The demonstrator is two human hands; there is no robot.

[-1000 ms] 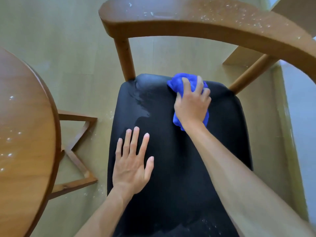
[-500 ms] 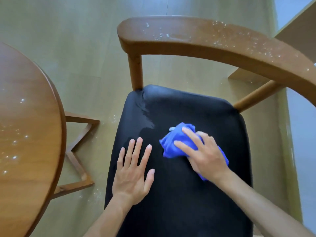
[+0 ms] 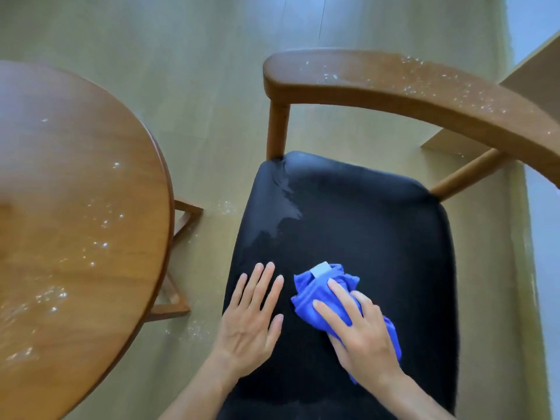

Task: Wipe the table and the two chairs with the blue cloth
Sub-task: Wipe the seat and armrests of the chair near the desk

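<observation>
Now the right hand [image 3: 360, 338] presses the blue cloth [image 3: 321, 286] onto the seat [image 3: 378, 225], fingers lying over the bunched fabric & slightly curled on it; looks like a light grasp rather than a flat push, w/ the cloth's far end sticking out past the fingertips & a strip showing behind the wrist. A pale tag [image 3: 320, 270] sits on the cloth's far edge. Cloth is on the near half of the seat, just right of the left hand [image 3: 250, 322].

Left hand lies flat on the seat, fingers straight & spread a bit, holding nothing, close to the seat's left edge. It and the cloth are near each other but apart.

Chair: black padded seat, wood frame. A wet-looking streak [image 3: 285, 195] runs down from the far-left corner of the seat. The curved backrest [image 3: 394, 86] arches over the far side, w/ white specks scattered on its top, thicker toward the right.

Table [image 3: 75, 222] is round, wood, to the left of the chair, not touching it; white specks & droplets dot its top. Its leg frame [image 3: 181, 225] shows under the rim. More specks on the floor [image 3: 197, 101] btw table & chair.

No containers in view.
</observation>
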